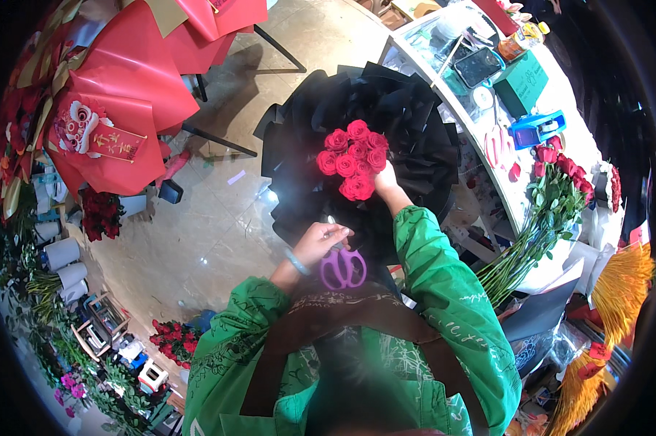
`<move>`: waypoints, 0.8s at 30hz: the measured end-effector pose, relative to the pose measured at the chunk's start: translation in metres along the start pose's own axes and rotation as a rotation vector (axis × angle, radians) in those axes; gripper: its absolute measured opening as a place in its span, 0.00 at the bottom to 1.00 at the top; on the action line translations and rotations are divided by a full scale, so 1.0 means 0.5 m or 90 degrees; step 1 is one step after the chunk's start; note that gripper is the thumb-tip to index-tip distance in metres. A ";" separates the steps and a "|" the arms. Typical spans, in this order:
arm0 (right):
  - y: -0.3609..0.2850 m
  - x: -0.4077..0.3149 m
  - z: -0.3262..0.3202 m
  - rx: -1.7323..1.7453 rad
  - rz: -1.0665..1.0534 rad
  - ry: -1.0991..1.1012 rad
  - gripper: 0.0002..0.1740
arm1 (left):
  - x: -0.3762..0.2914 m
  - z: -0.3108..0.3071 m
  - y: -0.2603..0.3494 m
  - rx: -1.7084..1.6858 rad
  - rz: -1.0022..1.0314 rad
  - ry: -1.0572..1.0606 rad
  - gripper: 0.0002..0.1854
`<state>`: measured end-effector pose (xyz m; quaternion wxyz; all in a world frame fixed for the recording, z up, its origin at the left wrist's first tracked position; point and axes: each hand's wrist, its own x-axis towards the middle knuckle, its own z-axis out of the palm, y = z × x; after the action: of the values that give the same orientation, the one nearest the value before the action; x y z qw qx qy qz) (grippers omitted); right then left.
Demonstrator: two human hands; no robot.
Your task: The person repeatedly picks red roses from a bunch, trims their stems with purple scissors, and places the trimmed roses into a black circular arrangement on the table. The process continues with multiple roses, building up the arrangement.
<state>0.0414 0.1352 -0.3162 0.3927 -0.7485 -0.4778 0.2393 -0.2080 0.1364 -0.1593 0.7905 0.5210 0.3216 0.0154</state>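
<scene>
My right hand (pixel 385 181) is closed beneath a tight cluster of red roses (pixel 345 164). The stems below the blooms are hidden. Behind the cluster spreads a large ruffled bouquet wrap of black paper (pixel 300 136). My left hand (pixel 318 243), with a pale bangle at the wrist, holds scissors with purple handles (pixel 343 268) near the blades. The handles hang down toward my apron (pixel 360 313), and a metal tip shows above my fingers.
To the right, a white table (pixel 469 122) holds a phone (pixel 478 67), a green box (pixel 521 84), a blue tape dispenser (pixel 536 131), pink-handled scissors (pixel 498 147) and long-stemmed roses (pixel 548 212). Red-wrapped bouquets (pixel 126 103) stand at left on black legs. Grey buckets (pixel 62 252) line the tiled floor (pixel 219 218).
</scene>
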 end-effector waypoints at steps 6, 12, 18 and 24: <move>0.080 0.012 0.062 -0.054 -0.017 -0.015 0.08 | -0.002 0.000 -0.017 -0.006 -0.005 -0.002 0.19; -0.057 -0.009 -0.055 -0.165 0.036 -0.104 0.10 | -0.010 0.011 -0.001 0.029 0.001 0.009 0.18; -0.258 -0.123 -0.274 -0.085 -0.013 0.025 0.11 | 0.010 0.074 0.052 -0.038 0.011 0.008 0.18; -0.364 -0.345 -0.393 -0.060 -0.037 -0.128 0.30 | 0.070 0.187 0.095 -0.193 -0.005 0.077 0.22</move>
<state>0.0159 -0.0483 -0.0569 0.3139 -0.7241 -0.5469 0.2795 -0.1166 0.0946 -0.1137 0.8394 0.3925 0.3645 0.0923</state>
